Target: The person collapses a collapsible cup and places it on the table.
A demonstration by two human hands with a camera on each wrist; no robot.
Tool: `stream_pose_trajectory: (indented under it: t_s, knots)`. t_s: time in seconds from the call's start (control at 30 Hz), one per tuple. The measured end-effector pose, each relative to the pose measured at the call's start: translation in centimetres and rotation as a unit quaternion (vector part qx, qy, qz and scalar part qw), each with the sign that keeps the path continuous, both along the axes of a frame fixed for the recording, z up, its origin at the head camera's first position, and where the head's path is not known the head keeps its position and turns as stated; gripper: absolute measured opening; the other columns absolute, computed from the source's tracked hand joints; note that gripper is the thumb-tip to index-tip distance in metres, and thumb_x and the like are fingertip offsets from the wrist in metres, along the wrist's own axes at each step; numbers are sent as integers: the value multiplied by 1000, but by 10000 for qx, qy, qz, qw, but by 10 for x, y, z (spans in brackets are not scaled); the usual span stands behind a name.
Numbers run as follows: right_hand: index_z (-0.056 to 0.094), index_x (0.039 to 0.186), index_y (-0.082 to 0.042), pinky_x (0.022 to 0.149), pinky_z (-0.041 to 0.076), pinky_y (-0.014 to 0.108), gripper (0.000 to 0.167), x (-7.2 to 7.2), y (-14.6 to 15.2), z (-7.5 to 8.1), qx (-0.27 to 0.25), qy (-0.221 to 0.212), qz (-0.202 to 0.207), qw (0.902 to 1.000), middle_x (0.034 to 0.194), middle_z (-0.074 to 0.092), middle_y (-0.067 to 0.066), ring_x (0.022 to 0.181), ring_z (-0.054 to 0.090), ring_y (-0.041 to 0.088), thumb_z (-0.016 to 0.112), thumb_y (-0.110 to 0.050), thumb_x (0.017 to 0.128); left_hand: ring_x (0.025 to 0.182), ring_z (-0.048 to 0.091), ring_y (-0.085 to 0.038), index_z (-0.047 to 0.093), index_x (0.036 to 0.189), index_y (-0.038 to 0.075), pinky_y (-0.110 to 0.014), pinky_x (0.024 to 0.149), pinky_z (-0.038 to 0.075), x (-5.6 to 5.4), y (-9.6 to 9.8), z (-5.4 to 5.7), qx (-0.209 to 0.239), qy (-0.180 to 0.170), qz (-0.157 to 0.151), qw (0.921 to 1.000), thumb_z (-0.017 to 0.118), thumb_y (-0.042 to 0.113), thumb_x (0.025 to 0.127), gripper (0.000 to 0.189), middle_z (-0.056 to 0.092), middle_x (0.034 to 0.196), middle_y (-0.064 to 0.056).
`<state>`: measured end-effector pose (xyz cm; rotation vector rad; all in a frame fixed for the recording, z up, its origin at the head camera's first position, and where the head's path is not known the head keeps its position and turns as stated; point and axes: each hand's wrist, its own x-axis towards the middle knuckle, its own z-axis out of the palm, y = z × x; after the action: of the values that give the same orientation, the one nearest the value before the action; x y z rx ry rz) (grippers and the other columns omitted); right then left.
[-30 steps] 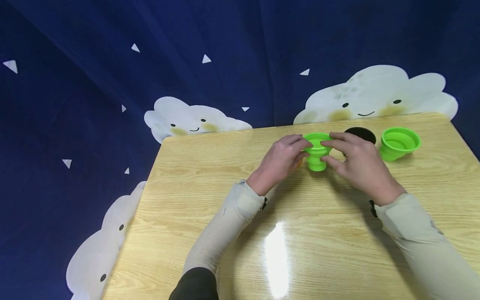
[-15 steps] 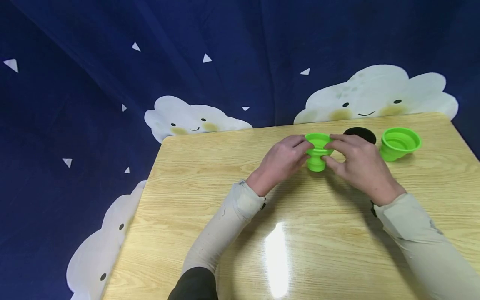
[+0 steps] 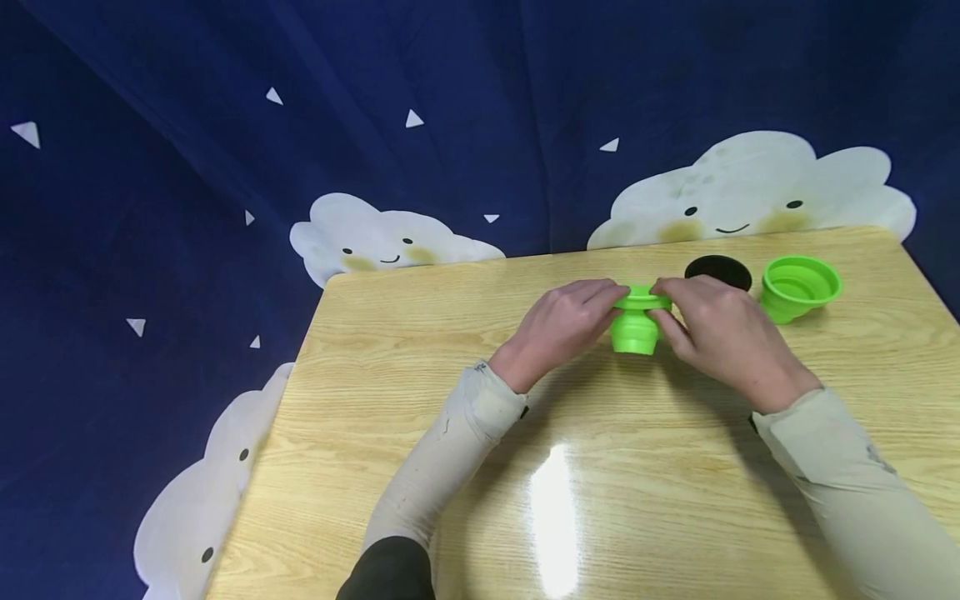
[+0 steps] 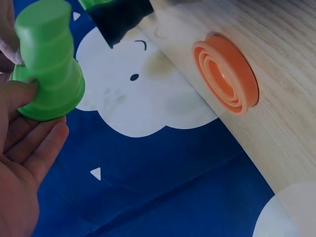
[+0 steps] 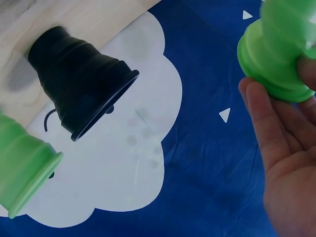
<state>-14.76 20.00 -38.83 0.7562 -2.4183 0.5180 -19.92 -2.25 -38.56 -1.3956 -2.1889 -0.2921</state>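
Observation:
Both hands hold one green collapsible cup [image 3: 634, 335] by its rim, from opposite sides. The left hand [image 3: 564, 327] pinches the left edge, thumb on the ribbed wall and fingers along the rim in the left wrist view. On the other edge, the right hand [image 3: 722, 337] grips in the same way. In the head view the cup's base faces the person and its mouth is mostly out of sight. An orange collapsible cup [image 4: 224, 74], folded flat, lies on the table in the left wrist view; the left hand hides it from the head camera.
Behind the right hand stands a black collapsible cup [image 5: 74, 74], extended. A second green cup [image 3: 801, 283], also extended, is to its right near the back of the wooden table [image 3: 405, 367]. A dark blue cloud-patterned curtain [image 3: 450, 100] hangs behind the table.
The held green cup has tipped, its base swinging toward the person and its mouth turning away from view. Both hands shifted slightly nearer the person with it. The other cups stayed put.

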Motion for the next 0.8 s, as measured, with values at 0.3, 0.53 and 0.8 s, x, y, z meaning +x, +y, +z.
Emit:
stream_pose_trajectory:
  t_s: [0.3, 0.53, 0.8]
  knots:
    - [62, 114, 3, 51, 52, 47, 28, -1, 2, -3, 70, 54, 14, 10000, 82, 63, 15, 68, 58, 27, 72, -7, 90, 103, 70, -18, 66, 126, -2, -21, 91, 53, -1, 1, 0, 25, 115, 11, 9999, 57, 13, 104, 28, 71, 117, -10]
    - [59, 117, 4, 50, 50, 46, 33, -5, -1, -8, -67, 396, 143, 9991, 78, 59, 13, 64, 55, 27, 48, -26, 108, 94, 72, -16, 66, 126, -3, -20, 86, 55, 0, 5, -3, 425, 215, 129, 9988, 58, 10, 102, 29, 73, 112, -9]
    - [61, 119, 5, 58, 54, 48, 29, -5, -3, -10, -431, 301, 113, 9986, 86, 66, 19, 71, 61, 31, 52, -20, 107, 85, 70, -12, 62, 124, -1, -13, 80, 51, 0, 6, -3, 1294, -1166, -119, 9847, 63, 12, 100, 28, 73, 108, -9]
